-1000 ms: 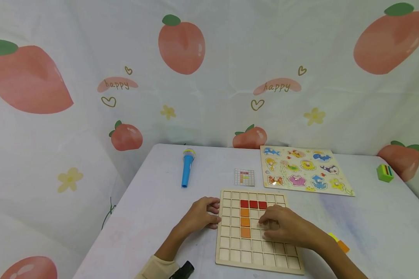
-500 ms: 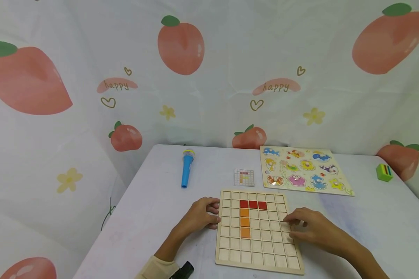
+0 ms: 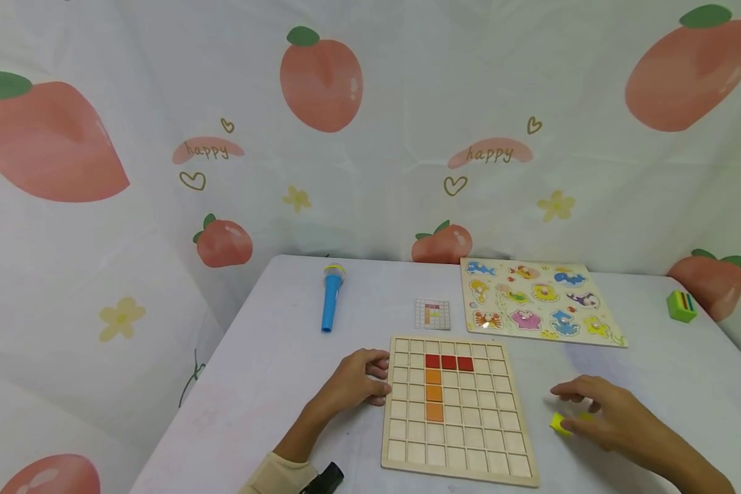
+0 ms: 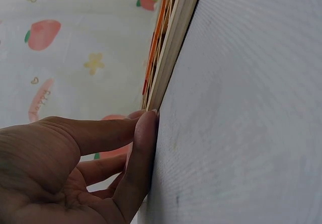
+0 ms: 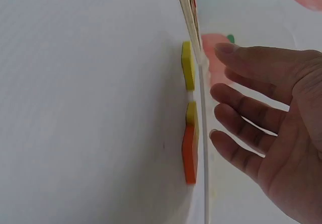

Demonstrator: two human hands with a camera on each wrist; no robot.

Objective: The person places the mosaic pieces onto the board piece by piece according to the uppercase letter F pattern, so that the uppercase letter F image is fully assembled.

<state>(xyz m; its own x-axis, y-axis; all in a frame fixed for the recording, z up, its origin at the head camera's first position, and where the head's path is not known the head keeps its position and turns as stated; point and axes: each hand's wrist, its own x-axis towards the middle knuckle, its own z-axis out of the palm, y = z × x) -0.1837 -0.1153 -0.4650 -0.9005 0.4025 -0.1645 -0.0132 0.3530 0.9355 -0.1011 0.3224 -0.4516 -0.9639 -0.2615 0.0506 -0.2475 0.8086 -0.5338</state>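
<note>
A wooden grid board [image 3: 463, 453] lies on the table, with three red tiles [image 3: 448, 362] in a row and three orange tiles [image 3: 433, 393] in a column below the leftmost red one. At the board's left edge, the fingertips of my left hand [image 3: 355, 381] touch its side, also seen close up in the left wrist view. My right hand [image 3: 611, 415] hovers to the right of the board, fingers spread and holding nothing. Below it are a yellow tile [image 3: 558, 424] and another yellow tile [image 5: 191, 113], beside an orange tile [image 5: 189, 156] that the hand hides in the head view.
Behind the board lies a small pattern card [image 3: 432, 314]. A sea-animal puzzle board [image 3: 540, 298] lies at the back right, a blue toy microphone [image 3: 330, 302] at the back left. Near the far right edge sits a green block [image 3: 680, 307] with coloured stripes.
My right hand has moved right, from over the grid board, past its right edge, to above the loose tiles, and its fingers have spread. The left hand stays at the board's edge.
</note>
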